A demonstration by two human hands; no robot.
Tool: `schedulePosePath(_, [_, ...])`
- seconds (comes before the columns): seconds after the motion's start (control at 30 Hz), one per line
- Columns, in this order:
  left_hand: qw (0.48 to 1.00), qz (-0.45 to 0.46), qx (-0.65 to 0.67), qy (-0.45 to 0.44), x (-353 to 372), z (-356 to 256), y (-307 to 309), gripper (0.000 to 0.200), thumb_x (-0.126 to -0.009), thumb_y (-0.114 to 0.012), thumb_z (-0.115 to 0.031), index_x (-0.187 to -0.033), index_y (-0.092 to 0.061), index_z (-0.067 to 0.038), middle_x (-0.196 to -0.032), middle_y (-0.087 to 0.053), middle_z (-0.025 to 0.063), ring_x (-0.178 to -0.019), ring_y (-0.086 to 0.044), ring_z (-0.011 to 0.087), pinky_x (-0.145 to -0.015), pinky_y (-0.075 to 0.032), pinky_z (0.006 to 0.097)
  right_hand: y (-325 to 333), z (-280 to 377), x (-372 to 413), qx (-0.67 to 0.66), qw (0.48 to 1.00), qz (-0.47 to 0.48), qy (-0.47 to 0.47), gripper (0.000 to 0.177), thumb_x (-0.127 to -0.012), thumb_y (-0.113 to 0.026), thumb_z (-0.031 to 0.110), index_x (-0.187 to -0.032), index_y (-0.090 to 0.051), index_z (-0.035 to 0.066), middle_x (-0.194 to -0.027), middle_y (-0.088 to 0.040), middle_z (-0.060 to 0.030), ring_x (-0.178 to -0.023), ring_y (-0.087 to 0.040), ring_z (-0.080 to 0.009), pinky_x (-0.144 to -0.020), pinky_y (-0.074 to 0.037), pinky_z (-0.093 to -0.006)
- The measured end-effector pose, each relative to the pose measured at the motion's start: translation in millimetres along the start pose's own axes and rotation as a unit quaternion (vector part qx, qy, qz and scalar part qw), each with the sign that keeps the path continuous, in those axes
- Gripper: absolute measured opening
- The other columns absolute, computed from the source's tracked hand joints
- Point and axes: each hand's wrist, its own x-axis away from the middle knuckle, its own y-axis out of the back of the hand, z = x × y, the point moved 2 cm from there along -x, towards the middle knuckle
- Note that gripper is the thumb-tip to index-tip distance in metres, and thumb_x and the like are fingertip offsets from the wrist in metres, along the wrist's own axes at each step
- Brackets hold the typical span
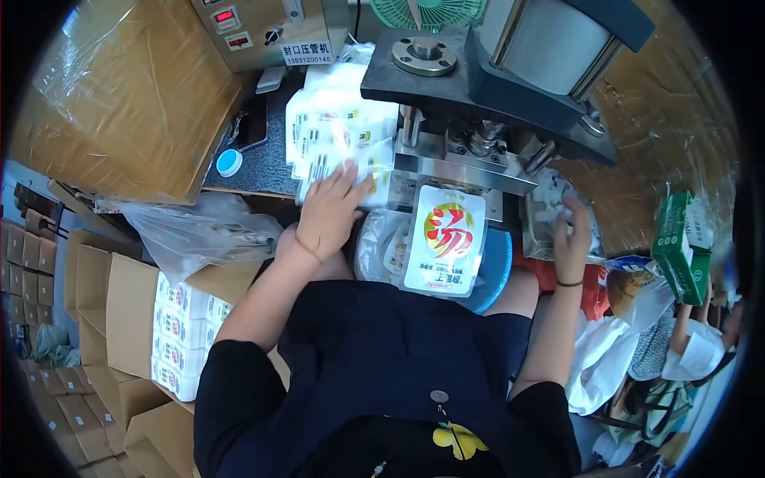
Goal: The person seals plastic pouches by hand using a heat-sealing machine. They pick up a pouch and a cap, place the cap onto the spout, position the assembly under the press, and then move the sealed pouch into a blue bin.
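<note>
My left hand [331,209] lies with its fingers spread on the lower end of a pile of white printed pouches [339,131]. At the right, my right hand [574,231] is over a clear plastic tray [542,217], its fingers curled; what they hold, if anything, cannot be made out. Between the hands, a white pouch with red characters on a yellow circle [446,239] lies face up, its top end at the metal bar [470,173] of the press [494,95]. Below the pouch are a clear plastic bag [376,247] and a blue round rim [498,271].
A control box [271,36] and a green fan [426,9] stand at the back. A blue-lidded jar [229,162] and a phone [253,123] are on the table's left. Cartons [127,319] stand lower left. A green box [677,247] and another person [697,346] are at the right.
</note>
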Motion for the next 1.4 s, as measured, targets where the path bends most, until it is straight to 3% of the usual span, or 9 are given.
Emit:
schedulePosePath(0.13, [0.957,-0.128,0.226,0.126,26,2,3,0.026,-0.098,-0.061,-0.012,-0.119,-0.067,0.002,-0.106,-0.074,0.0162,-0.098,-0.072,0.0277,-0.088,-0.054,0.0362,16,3,14,-0.159,0.979,-0.042,-0.119,0.033,-0.1,-0.06,0.007,-0.13,-0.051,-0.002,-0.118,-0.065,-0.0126,-0.111,-0.063,-0.0214,-0.093,-0.049,-0.0319])
schedulePosePath(0.17, [0.809,-0.111,0.533,0.222,25,-8,-1,0.021,-0.1,-0.063,-0.015,-0.108,-0.07,0.004,-0.097,-0.075,0.0103,-0.085,-0.069,0.0142,-0.078,-0.054,0.0288,10,-10,24,-0.148,0.981,-0.039,-0.12,0.041,-0.099,-0.061,0.005,-0.135,-0.043,-0.003,-0.114,-0.064,-0.012,-0.108,-0.063,-0.0199,-0.093,-0.049,-0.0303])
schedulePosePath(0.3, [0.839,0.035,0.512,0.18,19,-45,-3,0.023,-0.093,-0.076,-0.02,-0.091,-0.074,0.003,-0.076,-0.071,0.002,-0.071,-0.061,0.0051,-0.065,-0.049,0.0237,-1,78,14,-0.164,0.972,0.161,-0.057,0.029,-0.097,-0.063,0.012,-0.123,-0.06,0.0,-0.108,-0.062,-0.0136,-0.1,-0.063,-0.0256,-0.088,-0.049,-0.0339])
schedulePosePath(0.43, [0.85,0.094,0.497,0.144,8,-87,-11,0.026,-0.092,-0.078,-0.024,-0.092,-0.074,0.002,-0.075,-0.071,0.0033,-0.07,-0.061,0.0045,-0.064,-0.049,0.0237,-3,133,-7,-0.265,0.95,0.157,0.042,0.026,-0.095,-0.064,0.009,-0.119,-0.063,0.001,-0.102,-0.063,-0.0163,-0.086,-0.061,-0.0312,-0.079,-0.05,-0.0381])
schedulePosePath(0.7, [0.632,0.227,0.718,0.182,15,-138,-20,0.032,-0.099,-0.071,-0.028,-0.103,-0.074,0.004,-0.086,-0.072,0.0027,-0.078,-0.062,0.005,-0.07,-0.051,0.0231,2,120,-19,-0.189,0.947,0.232,0.119,0.013,-0.094,-0.067,0.013,-0.1,-0.068,0.001,-0.087,-0.067,-0.0118,-0.083,-0.063,-0.0303,-0.076,-0.05,-0.039])
schedulePosePath(0.83, [0.685,0.24,0.672,0.15,16,-142,-26,0.033,-0.1,-0.07,-0.029,-0.104,-0.073,0.004,-0.087,-0.072,0.0023,-0.078,-0.062,0.0045,-0.07,-0.051,0.0234,13,122,-19,-0.294,0.933,0.199,-0.053,0.017,-0.094,-0.069,0.015,-0.1,-0.07,-0.001,-0.086,-0.068,-0.0073,-0.075,-0.063,-0.015,-0.067,-0.05,-0.0293])
schedulePosePath(1.17, [0.48,0.303,0.796,0.208,24,-161,-33,0.029,-0.098,-0.07,-0.02,-0.116,-0.07,0.003,-0.108,-0.074,0.0084,-0.094,-0.068,0.01,-0.087,-0.055,0.0282,1,113,-22,-0.166,0.949,0.26,0.067,0.022,-0.1,-0.058,0.02,-0.107,-0.067,0.001,-0.094,-0.066,-0.0154,-0.092,-0.064,-0.0341,-0.08,-0.05,-0.0402])
schedulePosePath(1.27, [0.483,0.291,0.798,0.213,22,-149,-39,0.027,-0.096,-0.071,-0.013,-0.119,-0.069,0.002,-0.111,-0.074,0.0092,-0.096,-0.069,0.0112,-0.089,-0.056,0.0291,-1,82,-32,-0.003,0.988,0.148,0.036,0.022,-0.097,-0.06,0.017,-0.113,-0.066,0.004,-0.108,-0.066,-0.0191,-0.095,-0.065,-0.0396,-0.085,-0.052,-0.0488])
schedulePosePath(1.4, [0.504,0.217,0.796,0.255,-8,-110,-35,0.026,-0.094,-0.069,-0.006,-0.119,-0.069,0.003,-0.112,-0.074,0.0099,-0.097,-0.071,0.0138,-0.089,-0.057,0.0312,-18,14,-20,0.108,0.959,0.263,-0.018,0.026,-0.094,-0.064,0.017,-0.117,-0.066,0.008,-0.109,-0.063,-0.0172,-0.096,-0.065,-0.04,-0.081,-0.053,-0.0469])
